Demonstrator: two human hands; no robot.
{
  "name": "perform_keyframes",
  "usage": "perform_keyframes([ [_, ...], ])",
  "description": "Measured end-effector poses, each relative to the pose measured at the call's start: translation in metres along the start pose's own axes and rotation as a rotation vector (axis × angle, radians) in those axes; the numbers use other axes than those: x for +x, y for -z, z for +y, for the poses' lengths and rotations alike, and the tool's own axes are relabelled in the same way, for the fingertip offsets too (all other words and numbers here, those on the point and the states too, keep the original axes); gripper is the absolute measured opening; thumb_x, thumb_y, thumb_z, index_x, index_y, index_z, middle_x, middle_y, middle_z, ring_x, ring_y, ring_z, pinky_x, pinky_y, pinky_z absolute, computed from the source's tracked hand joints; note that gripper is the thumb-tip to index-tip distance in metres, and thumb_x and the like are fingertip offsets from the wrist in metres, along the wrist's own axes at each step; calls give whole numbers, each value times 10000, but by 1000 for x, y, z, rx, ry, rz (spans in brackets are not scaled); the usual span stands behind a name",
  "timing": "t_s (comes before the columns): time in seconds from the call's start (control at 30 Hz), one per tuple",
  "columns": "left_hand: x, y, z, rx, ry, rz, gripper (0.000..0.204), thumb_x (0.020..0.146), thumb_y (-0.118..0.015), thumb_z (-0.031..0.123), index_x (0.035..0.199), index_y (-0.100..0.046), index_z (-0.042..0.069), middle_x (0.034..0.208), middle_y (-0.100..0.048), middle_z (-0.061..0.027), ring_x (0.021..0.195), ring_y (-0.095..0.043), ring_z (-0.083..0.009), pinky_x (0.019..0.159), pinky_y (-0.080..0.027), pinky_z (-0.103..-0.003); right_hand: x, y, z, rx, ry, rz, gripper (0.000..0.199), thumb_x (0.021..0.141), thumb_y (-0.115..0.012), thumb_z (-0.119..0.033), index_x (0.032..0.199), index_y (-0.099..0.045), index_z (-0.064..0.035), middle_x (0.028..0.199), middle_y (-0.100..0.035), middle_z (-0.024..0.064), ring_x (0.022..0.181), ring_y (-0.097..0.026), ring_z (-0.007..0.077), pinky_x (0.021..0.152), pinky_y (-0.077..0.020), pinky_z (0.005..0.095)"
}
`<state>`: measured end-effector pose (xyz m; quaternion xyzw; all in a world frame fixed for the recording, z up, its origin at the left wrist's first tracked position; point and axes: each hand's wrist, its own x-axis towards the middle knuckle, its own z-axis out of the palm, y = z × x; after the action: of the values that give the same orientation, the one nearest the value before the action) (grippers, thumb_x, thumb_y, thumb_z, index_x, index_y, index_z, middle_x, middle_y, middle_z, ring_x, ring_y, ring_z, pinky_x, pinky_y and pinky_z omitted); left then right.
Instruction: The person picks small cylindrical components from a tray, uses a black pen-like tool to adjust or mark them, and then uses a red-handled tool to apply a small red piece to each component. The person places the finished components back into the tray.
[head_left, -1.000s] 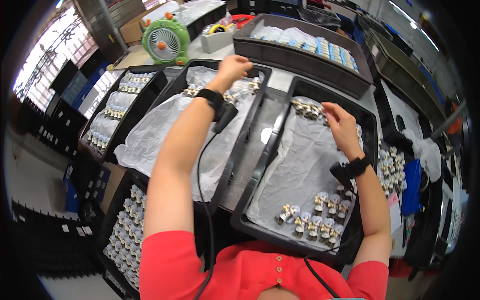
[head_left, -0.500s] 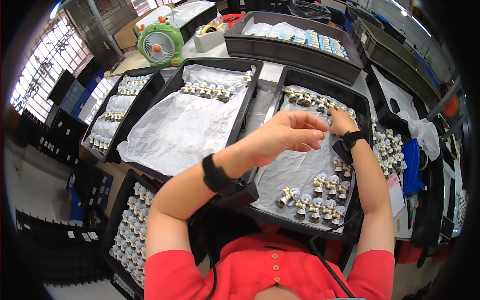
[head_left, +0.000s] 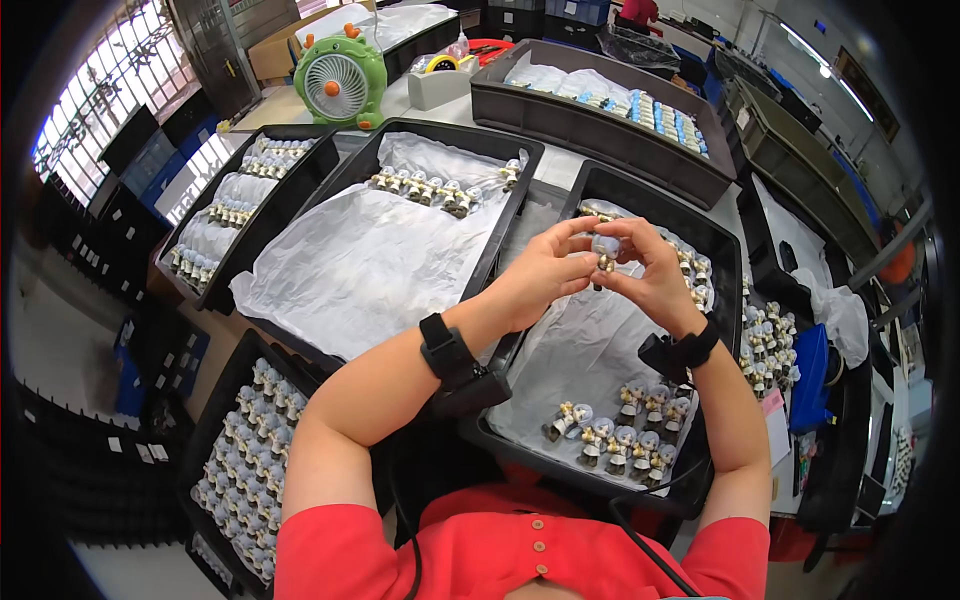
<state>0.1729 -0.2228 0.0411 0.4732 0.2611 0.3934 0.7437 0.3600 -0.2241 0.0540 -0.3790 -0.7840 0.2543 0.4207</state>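
A small figurine (head_left: 604, 250) with pale lavender hair is held up between my two hands, above the right-hand black tray (head_left: 735, 240). My left hand (head_left: 548, 268) pinches it from the left with closed fingertips. From the other side, my right hand (head_left: 650, 270) grips it too, thumb below and fingers over the head. Beneath them, crumpled white paper (head_left: 560, 360) lines the tray. A cluster of similar figurines (head_left: 622, 440) lies at its near end, with others along the far and right sides, partly hidden by my hands.
Left of it stands another paper-lined tray (head_left: 533, 160) with a row of figurines (head_left: 430, 190). Fuller figurine trays stand farther left and at lower left (head_left: 240, 455). Behind are a green fan (head_left: 342, 80), a tape dispenser (head_left: 440, 85) and a large grey bin (head_left: 590, 125).
My right hand has come back from the tray's far rows toward my left hand, with a figurine. Both hands now meet on it; the left was empty before.
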Motion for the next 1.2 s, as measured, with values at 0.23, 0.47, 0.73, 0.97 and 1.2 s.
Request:
perform_keyframes([
  [0.23,-4,-4,4,66,-80,-12,524,835,-611,111,1310,-394,60,1225,-468,-86,1014,-542,-123,849,-455,-254,2,2,2,-50,110,51,456,638,-768,-91,1059,-590,-89,941,-574,15,809,-519,134,716,-433,263],
  [0.47,-4,-11,4,166,-178,43,524,800,-648,70,1269,-416,48,1200,-489,-100,982,-564,-135,803,-458,-248,0,-1,3,-24,124,100,459,643,-759,-89,1070,-588,-93,953,-581,12,809,-525,127,723,-437,259],
  [0.73,-4,-10,5,81,-154,117,440,836,-601,91,1241,-434,54,1127,-513,-83,937,-559,-120,780,-473,-259,-1,0,-3,-31,102,-43,754,619,-811,-185,1280,-452,-131,1128,-538,36,931,-523,157,781,-436,297],
  [0.97,-3,-7,6,12,-135,80,410,882,-568,137,1261,-425,72,1118,-546,-56,956,-559,-110,806,-463,-255,-4,-3,1,51,10,-37,796,617,-809,-188,1308,-419,-130,1168,-530,57,977,-524,175,821,-431,310],
  [1.2,-5,-12,6,205,-248,97,421,901,-546,159,1283,-402,55,1103,-541,-93,934,-569,-132,787,-480,-260,-4,-7,-4,-147,190,83,739,616,-811,-164,1255,-446,-91,1140,-525,84,1016,-517,207,873,-426,338],
])
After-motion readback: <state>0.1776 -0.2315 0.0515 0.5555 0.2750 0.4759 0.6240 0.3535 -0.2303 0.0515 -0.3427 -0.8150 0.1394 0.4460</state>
